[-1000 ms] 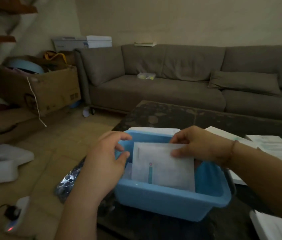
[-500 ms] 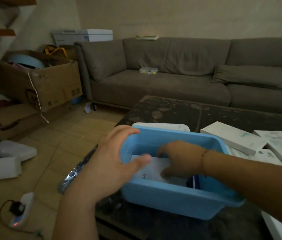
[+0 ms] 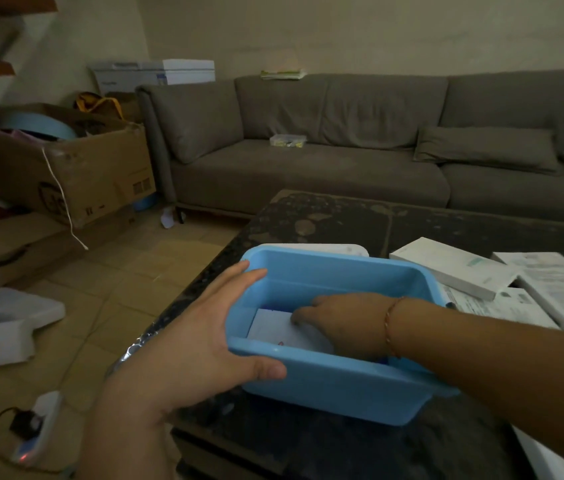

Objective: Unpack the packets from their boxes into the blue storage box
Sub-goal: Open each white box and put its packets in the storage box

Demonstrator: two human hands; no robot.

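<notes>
A white packet (image 3: 284, 329) lies flat on the floor of the blue storage box (image 3: 336, 386), toward its left end, and the right hand (image 3: 339, 322) reaches down inside the box with its fingers laid on the packet's right part; whether those fingers are pressing flat or pinching an edge cannot be told, as the near wall hides the lower part of the hand. The left hand (image 3: 201, 344) steadies the box from outside, fingers straight and spread along the left wall, thumb lying on the near rim. The box sits at the near left corner of a dark mottled table (image 3: 342, 216). Just to its right lie a flat white box (image 3: 453, 268) and printed white sheets (image 3: 550, 292), with another white edge at the near right corner of the table, so by my judgement at least one packet is stowed and more unpacking is left; how many packets lie under the hand is hidden. A small red mark shows on the packet, and faint green print on the white box, but no writing can be read in this dim light. Beyond the table stands a grey sofa (image 3: 308, 168), and to the far left a brown cardboard carton (image 3: 100, 174) with dark printed symbols, too blurred to make out.
</notes>
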